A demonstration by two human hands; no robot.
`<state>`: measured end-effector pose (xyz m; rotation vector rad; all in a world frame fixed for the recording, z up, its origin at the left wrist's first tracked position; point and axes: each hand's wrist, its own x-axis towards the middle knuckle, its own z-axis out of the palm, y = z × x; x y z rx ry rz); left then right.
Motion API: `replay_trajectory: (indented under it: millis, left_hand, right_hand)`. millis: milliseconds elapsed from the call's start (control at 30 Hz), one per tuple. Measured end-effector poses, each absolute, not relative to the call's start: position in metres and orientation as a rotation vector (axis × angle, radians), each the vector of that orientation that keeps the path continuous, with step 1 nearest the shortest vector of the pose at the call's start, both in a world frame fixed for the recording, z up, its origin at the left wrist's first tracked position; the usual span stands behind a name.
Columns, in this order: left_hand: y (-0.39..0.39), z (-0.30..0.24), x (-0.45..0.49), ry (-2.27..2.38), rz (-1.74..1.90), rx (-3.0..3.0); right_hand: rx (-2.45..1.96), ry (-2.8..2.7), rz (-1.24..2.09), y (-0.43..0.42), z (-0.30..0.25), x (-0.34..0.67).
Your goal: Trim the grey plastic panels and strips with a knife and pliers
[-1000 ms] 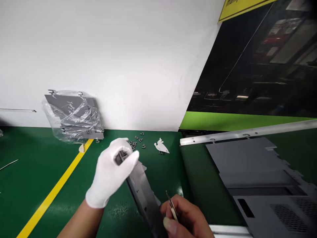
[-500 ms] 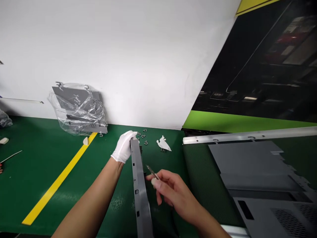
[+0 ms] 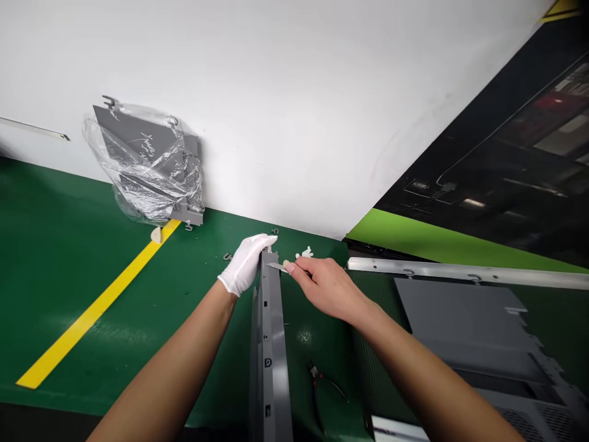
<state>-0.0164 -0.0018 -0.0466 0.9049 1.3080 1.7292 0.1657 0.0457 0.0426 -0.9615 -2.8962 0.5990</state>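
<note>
L hand [image 3: 247, 264], white-gloved, is wrapped round the far end of the long gray part [image 3: 276, 344]; its fingertips are partly hidden. R hand [image 3: 324, 285], bare, is closed narrow in a pinch on the handle of a thin blade tool [image 3: 276, 266]. The part stands on edge over the green counter [image 3: 59, 245], betw. the 2 arms, slotted narrow face up, near end running out of frame.

Main change: 0.5 s ago the tool was held off the part's R side, lower down & nearer the body; now its tip is at the far end, just beside the glove, & looks to touch. Approx. 1 s ago the part was on a slant; now it's near straight up the view. Means, I'd judge, that the R hand is done w/ the approach & work is now at that end, L hand steadying. Can't tell if the tip is cutting, scraping or only resting.

Also newly in view: pliers [image 3: 315, 371] on the counter, R of the part. Fewer small clips [image 3: 227, 256] show now, prob. b/c the glove & part block them. Bagged panel [image 3: 147, 166] leans on the wall [image 3: 276, 110], untouched.
</note>
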Motion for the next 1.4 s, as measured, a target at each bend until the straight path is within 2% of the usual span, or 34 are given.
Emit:
replay_trajectory:
  millis: [133, 367, 867, 1400]
  left_hand:
    - [-0.001, -0.045, -0.021, 1.306, 1.743, 0.989]
    - [-0.004, -0.045, -0.018, 1.326, 1.721, 0.935]
    - [-0.004, -0.038, -0.015, 1.457, 1.670, 0.976]
    - [0.002, -0.049, -0.017, 1.340, 1.704, 1.011]
  right_hand:
    - [-0.956, -3.019, 0.166, 0.052, 0.044, 0.145]
    - [-0.847, -3.100, -0.144, 0.051, 0.048, 0.143]
    - [-0.797, -3.162, -0.399, 0.049, 0.058, 0.141]
    - [-0.746, -3.145, -0.555, 0.047, 0.057, 0.144]
